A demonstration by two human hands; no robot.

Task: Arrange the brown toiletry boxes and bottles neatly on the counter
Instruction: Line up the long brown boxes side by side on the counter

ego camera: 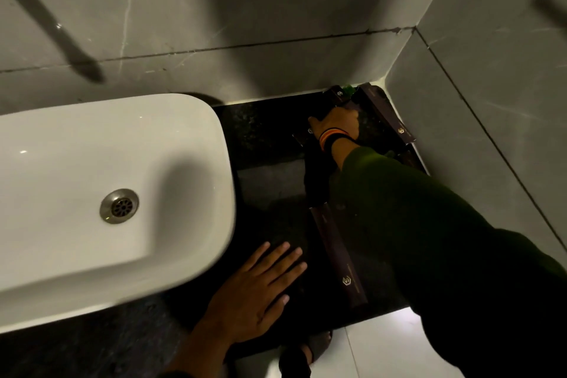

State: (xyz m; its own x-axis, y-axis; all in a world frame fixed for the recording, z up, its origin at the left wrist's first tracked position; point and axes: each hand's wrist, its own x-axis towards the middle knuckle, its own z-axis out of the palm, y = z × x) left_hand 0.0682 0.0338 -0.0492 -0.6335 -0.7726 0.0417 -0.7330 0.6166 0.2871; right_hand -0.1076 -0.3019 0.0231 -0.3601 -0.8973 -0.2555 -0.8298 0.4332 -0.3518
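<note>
While left hand rests flat on counter, right hand grips brown box

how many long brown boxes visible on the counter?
2 clear long brown cardboard boxes: one near the front edge, one along the right wall. More dark items sit around the right hand; the sleeve may hide others.

Relative to the white sink, all the brown toiletry items lie to its right on the dark counter. A long brown box with a gold emblem lies flat nearest the sink's front corner. Another long box lies flat at the far right wall. A small emblem-marked box sits in the far corner, with something green just beside it.
</note>
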